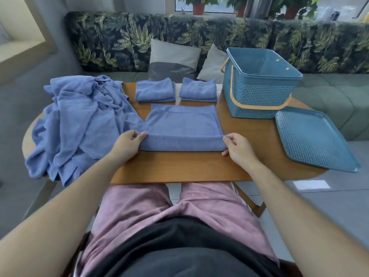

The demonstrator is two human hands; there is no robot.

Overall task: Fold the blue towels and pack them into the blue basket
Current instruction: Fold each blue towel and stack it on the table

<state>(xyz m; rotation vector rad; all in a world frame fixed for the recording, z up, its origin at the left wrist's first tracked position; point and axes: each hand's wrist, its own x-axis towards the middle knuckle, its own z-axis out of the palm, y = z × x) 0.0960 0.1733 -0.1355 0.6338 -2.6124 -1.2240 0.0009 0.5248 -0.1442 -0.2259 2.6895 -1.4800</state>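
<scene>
In the middle of the tabletop [179, 166] lies a half-folded blue towel [182, 120]. The left hand [127, 143] and right hand [238, 147] each pinch a near corner. Next, I think, they lift that edge over to the far side. I count two folded towels [154, 89] behind it, one messy pile [83, 120], one blue basket [259, 82] and one lid [313, 136].

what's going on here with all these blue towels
A seated person is folding a blue towel on the wooden table. The left hand and right hand each pinch one end of its near edge, which is doubled over. A folded towel and a second folded towel lie at the far side, and a heap of unfolded towels sits to the left. The blue basket stands open with no towels showing inside, its lid flat beside it.
</scene>
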